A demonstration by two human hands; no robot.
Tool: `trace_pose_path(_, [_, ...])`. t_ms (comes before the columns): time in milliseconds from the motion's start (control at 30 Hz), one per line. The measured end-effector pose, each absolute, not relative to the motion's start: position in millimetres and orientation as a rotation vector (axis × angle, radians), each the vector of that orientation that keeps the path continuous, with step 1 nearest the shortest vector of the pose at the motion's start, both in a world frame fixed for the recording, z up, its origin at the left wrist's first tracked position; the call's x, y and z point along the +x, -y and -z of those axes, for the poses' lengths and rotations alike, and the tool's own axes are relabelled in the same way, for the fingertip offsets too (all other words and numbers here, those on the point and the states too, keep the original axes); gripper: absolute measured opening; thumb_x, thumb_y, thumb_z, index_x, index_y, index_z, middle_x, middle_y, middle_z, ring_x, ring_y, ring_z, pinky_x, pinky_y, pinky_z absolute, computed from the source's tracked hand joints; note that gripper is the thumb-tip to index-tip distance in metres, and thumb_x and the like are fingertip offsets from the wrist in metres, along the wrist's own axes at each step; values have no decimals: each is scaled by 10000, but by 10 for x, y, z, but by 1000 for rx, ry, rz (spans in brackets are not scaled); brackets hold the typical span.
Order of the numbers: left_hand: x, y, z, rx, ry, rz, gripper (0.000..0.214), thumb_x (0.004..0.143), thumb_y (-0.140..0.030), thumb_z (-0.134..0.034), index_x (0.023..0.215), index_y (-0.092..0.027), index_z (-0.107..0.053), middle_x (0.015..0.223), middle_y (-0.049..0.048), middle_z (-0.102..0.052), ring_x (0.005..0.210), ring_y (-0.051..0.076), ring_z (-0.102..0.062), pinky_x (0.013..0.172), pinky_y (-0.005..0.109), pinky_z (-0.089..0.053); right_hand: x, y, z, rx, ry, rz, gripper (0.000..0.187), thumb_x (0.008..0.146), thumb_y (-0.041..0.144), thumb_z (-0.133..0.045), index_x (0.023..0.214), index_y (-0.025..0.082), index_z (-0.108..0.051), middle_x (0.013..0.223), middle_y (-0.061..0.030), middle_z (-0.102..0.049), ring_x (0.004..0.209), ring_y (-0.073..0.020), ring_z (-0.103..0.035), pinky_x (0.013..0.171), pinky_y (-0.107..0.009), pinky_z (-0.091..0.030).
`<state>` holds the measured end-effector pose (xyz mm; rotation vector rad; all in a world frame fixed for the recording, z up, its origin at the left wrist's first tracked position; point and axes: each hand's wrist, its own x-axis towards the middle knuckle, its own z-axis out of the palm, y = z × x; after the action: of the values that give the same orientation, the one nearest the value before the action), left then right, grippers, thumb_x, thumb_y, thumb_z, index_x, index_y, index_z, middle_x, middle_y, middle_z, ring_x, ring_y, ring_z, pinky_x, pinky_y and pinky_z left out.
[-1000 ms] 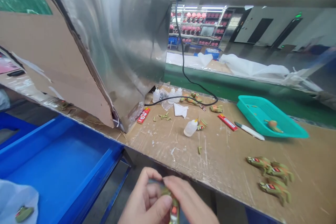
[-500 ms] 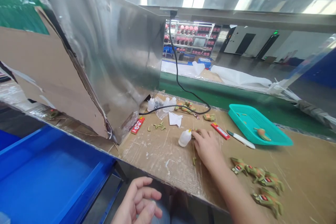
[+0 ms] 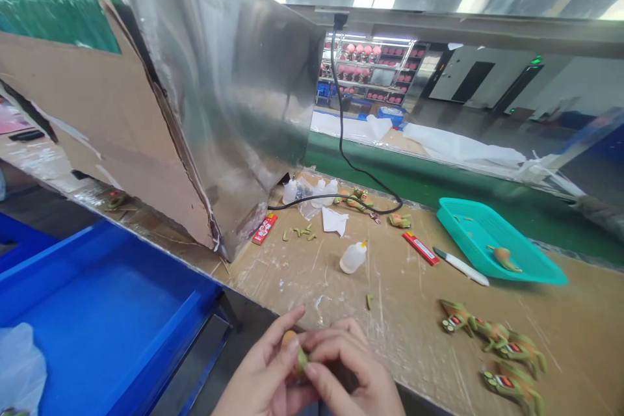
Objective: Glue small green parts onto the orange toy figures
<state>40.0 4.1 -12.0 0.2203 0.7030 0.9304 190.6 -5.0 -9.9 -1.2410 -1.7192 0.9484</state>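
Both hands meet at the front edge of the bench, around a small green and orange animal figure that is mostly hidden by fingers. My left hand is closed on its left side. My right hand pinches it from the right with thumb and fingers. Beyond them stands a small white squeeze bottle with a yellow tip. Between the bottle and my right hand lies a little green piece. Similar green pieces are scattered farther back.
Several finished-looking green figures lie at the right. A teal basket holds an orange-green piece. Near it are a white-handled knife and a red packet. A metal box rises at left, above a blue bin.
My right hand has drawn back from beside the bottle to my left hand. The figure is now between both hands, and my left hand has closed. The view has shifted a little left.
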Motion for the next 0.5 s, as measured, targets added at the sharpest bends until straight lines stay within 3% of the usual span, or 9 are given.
trace_pose_path(67, [351, -49, 95, 276, -825, -954, 623, 682, -269, -767, 1160, -178, -376, 869, 81, -680, 827, 226, -672, 659, 345, -583, 1966, -124, 113, -1383, 1633, -622, 129, 829, 349, -561, 837, 227, -606, 906, -32, -609, 863, -184, -534, 746, -304, -433])
trace_pose_path(133, [275, -36, 105, 357, -945, -995, 533, 663, -321, -773, 1033, -203, -408, 747, 32, -660, 756, 224, -669, 468, 265, -559, 2129, -424, 178, -1659, 1339, -351, 302, 787, 449, -574, 970, 210, -546, 952, -58, -578, 835, -210, -514, 714, -335, -425])
trace_pose_path(200, [205, -3, 126, 426, -993, -1025, 482, 640, -400, -773, 915, -209, -427, 651, -5, -624, 632, 188, -643, 344, 189, -479, 2286, -745, 254, -1797, 1308, -287, 490, 700, 482, -606, 1055, 165, -487, 1029, -107, -548, 895, -263, -499, 773, -406, -417])
trace_pose_path(233, [178, 19, 129, 445, -991, -1025, 478, 631, -434, -769, 887, -203, -438, 627, -11, -612, 580, 167, -624, 325, 170, -455, 2334, -872, 279, -1831, 1368, -304, 469, 669, 454, -608, 1011, 152, -499, 1013, -122, -545, 926, -292, -490, 807, -440, -404])
trace_pose_path(300, [138, 68, 102, 447, -969, -994, 495, 629, -443, -769, 932, -180, -478, 661, 9, -624, 579, 157, -623, 361, 179, -484, 2343, -993, 277, -1828, 1457, -356, 361, 653, 390, -585, 920, 161, -504, 944, -115, -559, 915, -303, -507, 818, -455, -404])
trace_pose_path(367, [105, 116, 35, 419, -918, -963, 566, 647, -368, -779, 1082, -158, -483, 817, 68, -657, 720, 192, -659, 508, 242, -569, 2252, -896, 197, -1753, 1452, -496, 284, 697, 388, -558, 880, 190, -468, 916, -88, -589, 860, -262, -558, 783, -414, -446])
trace_pose_path(433, [76, 154, -45, 401, -852, -945, 644, 674, -280, -769, 1210, -159, -435, 971, 110, -646, 870, 231, -656, 656, 306, -596, 2122, -612, 56, -1591, 1390, -797, 310, 755, 442, -554, 918, 210, -429, 1008, -77, -613, 889, -214, -598, 783, -349, -489])
trace_pose_path(500, [54, 180, -109, 416, -802, -939, 624, 705, -256, -743, 1235, -186, -421, 1000, 105, -637, 928, 252, -644, 670, 324, -597, 2021, -240, -108, -1405, 1346, -1144, 388, 759, 459, -603, 1009, 230, -413, 1099, -72, -610, 992, -192, -597, 835, -296, -499])
